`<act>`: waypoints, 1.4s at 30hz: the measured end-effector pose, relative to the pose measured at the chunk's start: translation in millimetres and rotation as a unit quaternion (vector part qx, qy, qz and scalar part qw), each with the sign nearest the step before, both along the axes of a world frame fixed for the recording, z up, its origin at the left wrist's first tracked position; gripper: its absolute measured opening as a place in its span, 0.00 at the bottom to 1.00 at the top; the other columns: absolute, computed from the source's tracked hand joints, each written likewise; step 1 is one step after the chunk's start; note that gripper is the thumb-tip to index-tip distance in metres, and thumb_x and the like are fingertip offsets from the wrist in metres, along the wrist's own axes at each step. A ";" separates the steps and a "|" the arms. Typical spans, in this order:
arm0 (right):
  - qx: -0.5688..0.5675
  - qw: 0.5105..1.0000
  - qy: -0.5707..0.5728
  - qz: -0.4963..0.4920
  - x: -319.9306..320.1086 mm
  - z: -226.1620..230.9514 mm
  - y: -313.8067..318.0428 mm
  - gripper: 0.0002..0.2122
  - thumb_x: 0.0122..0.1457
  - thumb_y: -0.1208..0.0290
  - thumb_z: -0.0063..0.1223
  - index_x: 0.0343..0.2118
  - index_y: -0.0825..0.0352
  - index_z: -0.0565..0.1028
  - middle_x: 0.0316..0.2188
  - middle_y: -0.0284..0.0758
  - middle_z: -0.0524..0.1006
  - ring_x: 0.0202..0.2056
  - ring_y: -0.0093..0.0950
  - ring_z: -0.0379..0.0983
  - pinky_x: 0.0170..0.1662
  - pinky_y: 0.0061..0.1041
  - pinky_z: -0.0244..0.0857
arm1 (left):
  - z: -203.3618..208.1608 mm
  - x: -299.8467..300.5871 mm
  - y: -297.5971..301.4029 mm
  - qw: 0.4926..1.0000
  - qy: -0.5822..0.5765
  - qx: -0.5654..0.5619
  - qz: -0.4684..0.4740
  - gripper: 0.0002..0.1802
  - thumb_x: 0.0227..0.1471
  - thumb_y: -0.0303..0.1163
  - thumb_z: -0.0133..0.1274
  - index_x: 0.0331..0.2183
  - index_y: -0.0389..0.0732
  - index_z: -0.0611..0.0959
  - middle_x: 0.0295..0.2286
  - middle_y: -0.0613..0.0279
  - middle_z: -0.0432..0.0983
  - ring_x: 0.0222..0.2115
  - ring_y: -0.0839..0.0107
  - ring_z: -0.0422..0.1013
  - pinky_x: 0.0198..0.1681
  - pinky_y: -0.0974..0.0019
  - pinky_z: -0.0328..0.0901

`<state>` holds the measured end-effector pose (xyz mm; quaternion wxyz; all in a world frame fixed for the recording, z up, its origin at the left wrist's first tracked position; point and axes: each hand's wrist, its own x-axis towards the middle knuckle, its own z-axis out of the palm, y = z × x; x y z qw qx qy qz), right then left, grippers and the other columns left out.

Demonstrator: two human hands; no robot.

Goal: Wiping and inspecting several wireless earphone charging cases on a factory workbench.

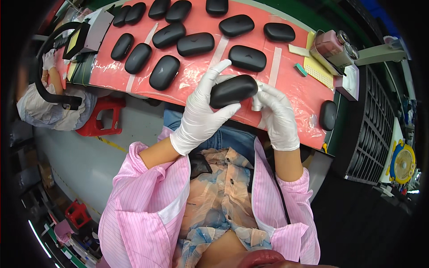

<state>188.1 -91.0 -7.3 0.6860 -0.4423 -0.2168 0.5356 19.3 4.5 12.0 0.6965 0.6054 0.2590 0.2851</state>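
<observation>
Both my hands wear white gloves. My left hand [196, 114] is closed round a smooth black oval case [233, 91], thumb below it and fingers along its far side. The case is held above the near edge of the table. At the case's right end is my right hand [278, 115], its fingers bent and pressed together. Whether these fingers grip the case or a small white thing cannot be made out. Just beyond my hands, another black case [247, 58] lies on the red table covering [196, 69].
Several more black cases [164, 72] lie spread over the table. To the right are a green-and-white block [300, 69], a yellow perforated sheet [320, 71], jars [343, 38] and a black rack [373, 125]. A co-worker [56, 105] sits at left beside a red stool [105, 117].
</observation>
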 end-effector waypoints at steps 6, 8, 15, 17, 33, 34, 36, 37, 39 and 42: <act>0.100 0.748 -0.639 -0.149 -36.2 14.6 6.4 0.19 0.49 0.83 0.54 0.46 0.66 0.78 0.30 0.35 0.72 0.33 0.27 0.69 0.38 0.24 0.65 | -2.4 1.9 3.6 0.907 0.118 0.390 0.105 0.41 0.41 0.22 0.63 0.58 0.41 0.66 0.41 0.52 0.77 0.39 0.59 0.77 0.42 0.63 0.71; 0.123 0.692 -0.699 -0.135 -50.7 22.3 9.0 0.20 0.44 0.84 0.55 0.43 0.64 0.79 0.28 0.35 0.72 0.31 0.29 0.69 0.36 0.26 0.65 | -2.0 0.3 5.3 0.897 0.126 0.407 0.114 0.42 0.39 0.22 0.64 0.58 0.41 0.66 0.39 0.55 0.79 0.38 0.58 0.77 0.40 0.62 0.71; 0.034 0.999 0.034 -0.011 -50.6 -9.1 -6.2 0.13 0.61 0.75 0.45 0.47 0.72 0.74 0.44 0.33 0.73 0.47 0.23 0.70 0.54 0.20 0.60 | 6.8 -4.6 5.6 0.903 -0.023 0.418 0.092 0.48 0.36 0.28 0.71 0.58 0.34 0.64 0.41 0.53 0.79 0.41 0.67 0.77 0.45 0.67 0.70; 0.031 0.998 -0.017 -0.052 -48.9 14.3 5.6 0.14 0.61 0.75 0.44 0.48 0.72 0.74 0.43 0.33 0.73 0.45 0.23 0.70 0.52 0.21 0.60 | 3.5 -2.5 8.0 0.886 0.011 0.451 0.111 0.50 0.34 0.32 0.73 0.57 0.35 0.66 0.36 0.55 0.81 0.34 0.66 0.80 0.37 0.68 0.73; 0.061 0.975 -0.182 -0.115 -30.9 2.1 4.9 0.11 0.62 0.79 0.46 0.45 0.73 0.76 0.42 0.38 0.76 0.33 0.19 0.68 0.43 0.20 0.63 | 3.7 -9.9 3.3 0.975 0.047 0.213 0.039 0.43 0.37 0.25 0.70 0.55 0.34 0.68 0.39 0.58 0.79 0.38 0.67 0.77 0.42 0.69 0.71; 0.105 0.968 -0.186 -0.129 -25.7 -1.7 4.9 0.11 0.62 0.79 0.46 0.45 0.73 0.76 0.42 0.39 0.77 0.34 0.19 0.68 0.44 0.20 0.63 | 2.0 -9.1 2.2 0.999 0.009 -0.037 0.020 0.39 0.38 0.22 0.68 0.53 0.35 0.69 0.41 0.60 0.77 0.40 0.67 0.76 0.44 0.69 0.70; 0.058 0.946 -0.261 -0.185 -18.9 26.0 15.1 0.11 0.61 0.85 0.43 0.42 0.70 0.77 0.39 0.36 0.77 0.32 0.19 0.70 0.40 0.19 0.66 | 5.8 -9.6 8.4 0.998 0.012 -0.053 -0.026 0.29 0.48 0.30 0.62 0.51 0.36 0.71 0.42 0.63 0.74 0.42 0.66 0.74 0.47 0.66 0.68; 0.062 0.928 -0.326 -0.171 -19.0 35.8 23.6 0.12 0.59 0.85 0.44 0.42 0.69 0.78 0.38 0.37 0.77 0.32 0.21 0.71 0.39 0.20 0.66 | 8.7 -11.3 9.2 0.977 -0.043 -0.205 -0.031 0.28 0.51 0.36 0.59 0.51 0.37 0.71 0.41 0.64 0.74 0.42 0.71 0.72 0.48 0.68 0.67; 0.106 0.848 -0.509 -0.104 -15.0 39.5 33.8 0.13 0.53 0.84 0.48 0.40 0.66 0.78 0.32 0.36 0.76 0.30 0.26 0.71 0.36 0.23 0.66 | 14.5 -7.9 4.1 0.903 -0.112 -0.414 -0.027 0.31 0.60 0.55 0.44 0.53 0.39 0.70 0.40 0.64 0.74 0.42 0.75 0.70 0.50 0.68 0.64; 0.153 0.709 -0.687 0.041 -36.7 48.5 24.8 0.17 0.43 0.83 0.50 0.37 0.62 0.81 0.23 0.34 0.71 0.28 0.30 0.69 0.34 0.28 0.64 | -5.7 -21.1 21.8 0.884 -0.172 -0.421 -0.113 0.34 0.60 0.59 0.39 0.52 0.39 0.71 0.41 0.63 0.74 0.42 0.71 0.71 0.50 0.66 0.65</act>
